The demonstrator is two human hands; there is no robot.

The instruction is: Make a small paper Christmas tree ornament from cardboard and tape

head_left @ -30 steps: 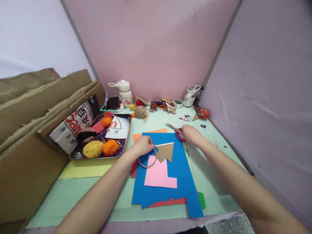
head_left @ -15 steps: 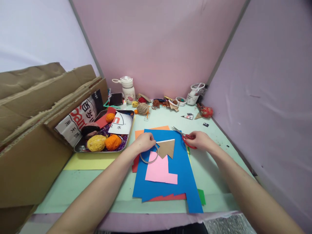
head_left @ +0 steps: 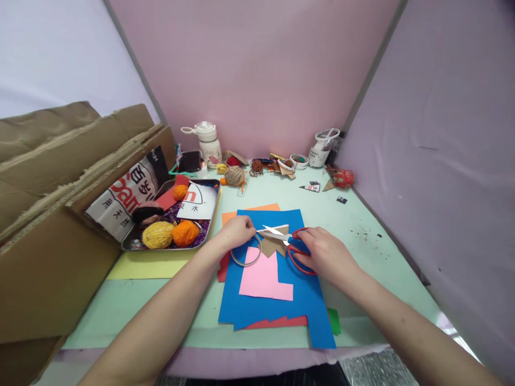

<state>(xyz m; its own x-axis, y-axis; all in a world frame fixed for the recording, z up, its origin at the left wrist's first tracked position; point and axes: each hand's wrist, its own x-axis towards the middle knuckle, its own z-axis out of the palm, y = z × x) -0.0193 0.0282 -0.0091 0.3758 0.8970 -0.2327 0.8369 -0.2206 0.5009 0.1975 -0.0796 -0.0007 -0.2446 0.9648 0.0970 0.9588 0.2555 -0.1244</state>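
Note:
My left hand (head_left: pixel 238 230) is pinched closed on a thin ring (head_left: pixel 246 264) that looks like a narrow roll of tape. From its fingertips a pale strip runs along the top edge of a brown cardboard piece (head_left: pixel 273 247), notched below. In my right hand (head_left: pixel 325 251) are red-handled scissors (head_left: pixel 286 237), their blades spread near that strip, pointing left toward my left fingertips. Whether the blades touch the strip I cannot tell. Under the cardboard lie a pink paper piece (head_left: pixel 259 276) and a large blue sheet (head_left: pixel 277 310) with cut edges.
Left of the sheets, a metal tray (head_left: pixel 209 230) holds yarn balls and paper. Cardboard sheets (head_left: pixel 36 257) lean along the left side. At the back stand a white bottle (head_left: pixel 210 147), several yarn balls and a white container (head_left: pixel 319 154). Black card scraps (head_left: pixel 341 200) lie at right.
My right hand has moved left with the scissors, bringing the spread blades over the cardboard's top edge. My left hand stays nearly in place. The view has shifted slightly.

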